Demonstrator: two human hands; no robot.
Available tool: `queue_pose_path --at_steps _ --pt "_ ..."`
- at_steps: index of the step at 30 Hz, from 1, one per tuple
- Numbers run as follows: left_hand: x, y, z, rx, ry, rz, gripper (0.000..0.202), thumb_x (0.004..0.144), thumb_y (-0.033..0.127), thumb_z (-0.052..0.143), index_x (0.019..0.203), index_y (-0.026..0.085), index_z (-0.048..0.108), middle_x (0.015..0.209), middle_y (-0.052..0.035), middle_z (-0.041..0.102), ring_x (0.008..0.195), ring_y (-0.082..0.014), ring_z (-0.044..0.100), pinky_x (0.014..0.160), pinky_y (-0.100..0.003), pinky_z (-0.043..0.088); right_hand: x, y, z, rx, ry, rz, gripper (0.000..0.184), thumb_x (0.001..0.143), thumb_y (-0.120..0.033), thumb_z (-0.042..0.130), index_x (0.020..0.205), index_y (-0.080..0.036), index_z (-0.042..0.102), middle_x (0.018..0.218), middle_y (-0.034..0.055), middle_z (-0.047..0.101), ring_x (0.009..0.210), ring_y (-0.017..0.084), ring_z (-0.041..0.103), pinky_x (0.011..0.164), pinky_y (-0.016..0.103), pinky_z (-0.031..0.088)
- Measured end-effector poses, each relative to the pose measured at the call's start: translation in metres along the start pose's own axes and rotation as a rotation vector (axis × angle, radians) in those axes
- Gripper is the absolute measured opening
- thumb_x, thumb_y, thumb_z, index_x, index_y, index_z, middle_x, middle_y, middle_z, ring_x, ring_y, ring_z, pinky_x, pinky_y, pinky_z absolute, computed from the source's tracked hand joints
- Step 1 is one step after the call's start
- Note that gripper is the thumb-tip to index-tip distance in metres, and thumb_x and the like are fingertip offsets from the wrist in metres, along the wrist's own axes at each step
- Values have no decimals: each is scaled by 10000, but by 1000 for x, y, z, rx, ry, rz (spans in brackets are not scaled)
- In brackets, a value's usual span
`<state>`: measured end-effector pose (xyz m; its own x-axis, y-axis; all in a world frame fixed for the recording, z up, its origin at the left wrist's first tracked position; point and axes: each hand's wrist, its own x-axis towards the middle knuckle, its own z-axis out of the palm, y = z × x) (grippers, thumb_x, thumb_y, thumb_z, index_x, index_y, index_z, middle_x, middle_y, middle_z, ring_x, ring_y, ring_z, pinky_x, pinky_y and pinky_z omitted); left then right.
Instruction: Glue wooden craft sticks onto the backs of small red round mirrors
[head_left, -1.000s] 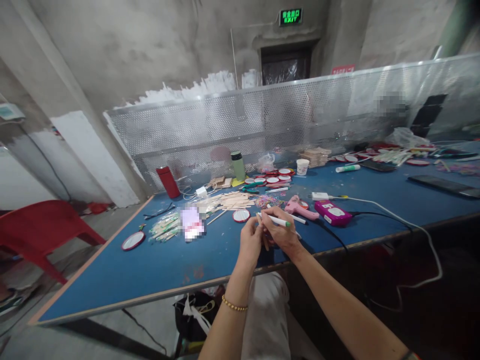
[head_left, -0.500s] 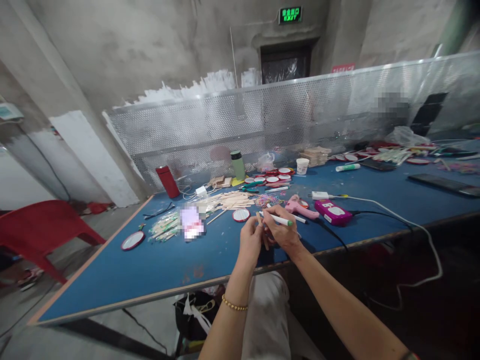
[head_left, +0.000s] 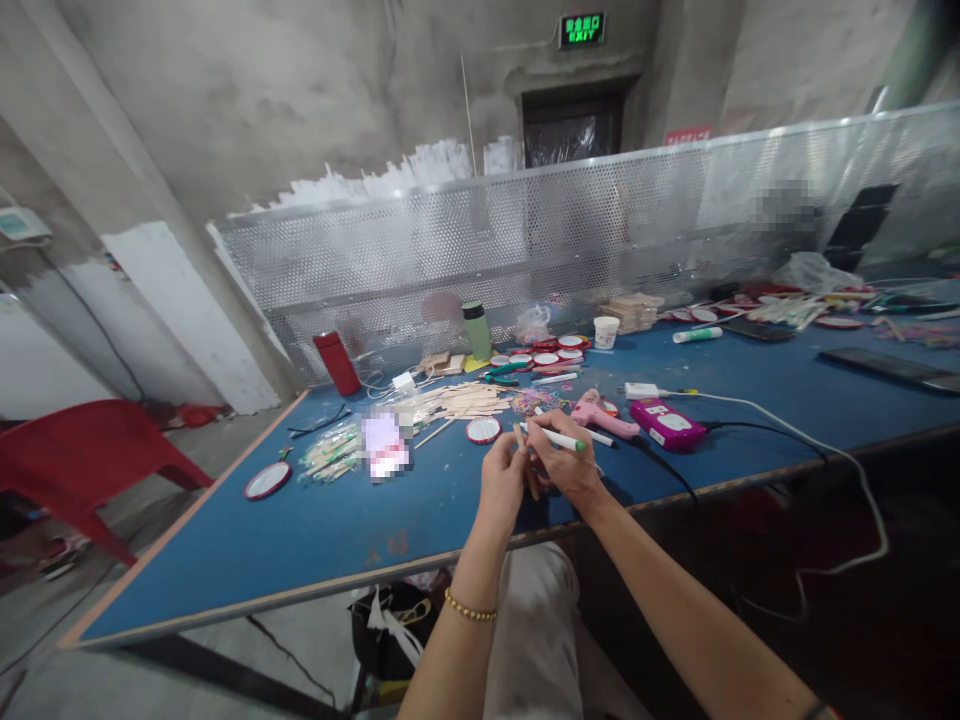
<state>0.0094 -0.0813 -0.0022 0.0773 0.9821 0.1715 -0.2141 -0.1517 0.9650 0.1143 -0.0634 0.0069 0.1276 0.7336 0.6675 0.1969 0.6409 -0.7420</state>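
My left hand (head_left: 501, 484) is closed around thin wooden sticks (head_left: 529, 482) just above the blue table (head_left: 315, 530) near its front edge. My right hand (head_left: 568, 465) grips a white pen with a green cap (head_left: 556, 438), its tip held against the sticks at my left fingers. Both hands touch each other. A pile of flat wooden sticks (head_left: 465, 402) lies farther back, and a round red-rimmed mirror (head_left: 482, 431) sits just beyond my left hand.
A pink glue gun (head_left: 596, 413) and a pink box (head_left: 666, 425) with cables lie right of my hands. Red-rimmed discs (head_left: 544, 356), a paper cup (head_left: 604, 332), a green bottle (head_left: 475, 331) and a red flask (head_left: 336, 364) stand toward the perforated metal screen (head_left: 525, 240). A red chair (head_left: 82, 455) stands at left.
My hands have stayed nearly in place; the pen has shifted slightly upward and its tip has stayed on the sticks.
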Motion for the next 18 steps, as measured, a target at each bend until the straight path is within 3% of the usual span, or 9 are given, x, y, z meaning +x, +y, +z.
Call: queue_pose_path --at_steps 9,18 --pt "1 -1 1 3 25 16 368 722 485 686 880 174 570 557 51 592 364 -117 534 355 -222 409 -1 -3 -1 21 -4 9 193 855 -363 585 744 -207 605 613 -12 613 488 124 560 447 232 474" --pt "2 3 -1 -95 25 -126 342 656 328 710 911 150 568 693 -49 708 508 -184 666 511 -283 527 2 2 -1 84 186 107 213 827 -380 612 702 -211 579 560 -36 573 408 109 503 399 239 437"
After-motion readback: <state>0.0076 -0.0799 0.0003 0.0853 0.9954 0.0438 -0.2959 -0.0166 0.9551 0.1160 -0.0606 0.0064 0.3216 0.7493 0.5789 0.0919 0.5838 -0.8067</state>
